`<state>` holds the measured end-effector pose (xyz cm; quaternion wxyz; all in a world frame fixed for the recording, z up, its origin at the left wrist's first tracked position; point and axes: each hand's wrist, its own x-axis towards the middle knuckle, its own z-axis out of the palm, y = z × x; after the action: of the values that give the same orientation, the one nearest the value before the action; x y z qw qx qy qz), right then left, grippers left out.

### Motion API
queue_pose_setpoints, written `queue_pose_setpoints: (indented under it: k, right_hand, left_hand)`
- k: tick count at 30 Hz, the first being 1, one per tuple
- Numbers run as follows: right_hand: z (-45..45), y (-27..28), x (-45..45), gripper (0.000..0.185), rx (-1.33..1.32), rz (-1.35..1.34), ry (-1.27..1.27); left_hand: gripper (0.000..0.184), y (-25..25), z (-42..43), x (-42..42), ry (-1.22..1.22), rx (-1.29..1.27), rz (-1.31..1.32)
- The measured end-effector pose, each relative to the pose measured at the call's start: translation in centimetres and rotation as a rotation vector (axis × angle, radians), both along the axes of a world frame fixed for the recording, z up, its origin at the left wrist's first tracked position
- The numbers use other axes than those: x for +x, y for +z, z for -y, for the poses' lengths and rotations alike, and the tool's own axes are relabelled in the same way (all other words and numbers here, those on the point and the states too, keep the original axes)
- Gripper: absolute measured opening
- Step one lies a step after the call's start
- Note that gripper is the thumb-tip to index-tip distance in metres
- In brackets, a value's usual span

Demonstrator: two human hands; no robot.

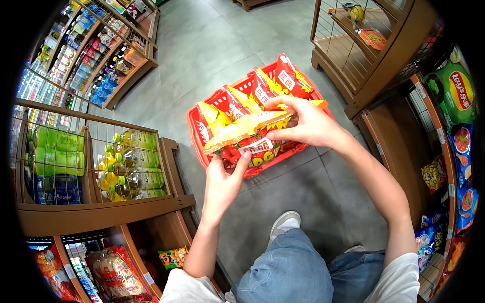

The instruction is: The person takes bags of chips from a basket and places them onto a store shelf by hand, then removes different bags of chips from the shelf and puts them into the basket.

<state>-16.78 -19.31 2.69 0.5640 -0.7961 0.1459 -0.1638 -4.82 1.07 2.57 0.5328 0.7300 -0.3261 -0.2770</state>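
A red and yellow snack bag is held over the near part of a red plastic basket. My left hand grips its lower left side, with the thumb on the front. My right hand pinches its right side, fingers curled over the top edge. More bags of the same look, such as a snack bag at the far right, stand upright in the basket behind the held one. The basket's inside is mostly hidden by the bags.
Wire-sided shelves with bottled drinks stand at left. At right, a shelf holds a green chip bag and blue snack packs. Low at left lies a large red packet. Grey tiled floor surrounds the basket.
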Motion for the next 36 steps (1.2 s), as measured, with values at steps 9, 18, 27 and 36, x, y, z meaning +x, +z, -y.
queue_pose_setpoints:
  k: [9, 18, 27, 36]
  right_hand:
    - [-3.1, -1.7, -0.2, 0.039, -0.366, -0.231, -0.114]
    - [-3.1, -5.2, 0.4, 0.035, -0.669, -0.255, -0.121]
    - [-3.7, -6.1, 0.1, 0.045, -0.707, -0.232, -0.118]
    - [0.1, -6.1, -4.0, 0.045, -0.958, -0.338, -0.083]
  left_hand:
    - [0.031, -4.7, -0.9, 0.0, 0.031, 0.182, 0.111]
    - [0.035, -7.6, -0.2, -0.4, 0.104, 0.214, 0.22]
    - [0.043, -6.1, -0.7, 0.2, -0.034, 0.543, 0.247]
    - [0.04, -2.3, -1.1, -3.1, -0.185, 0.662, 0.686]
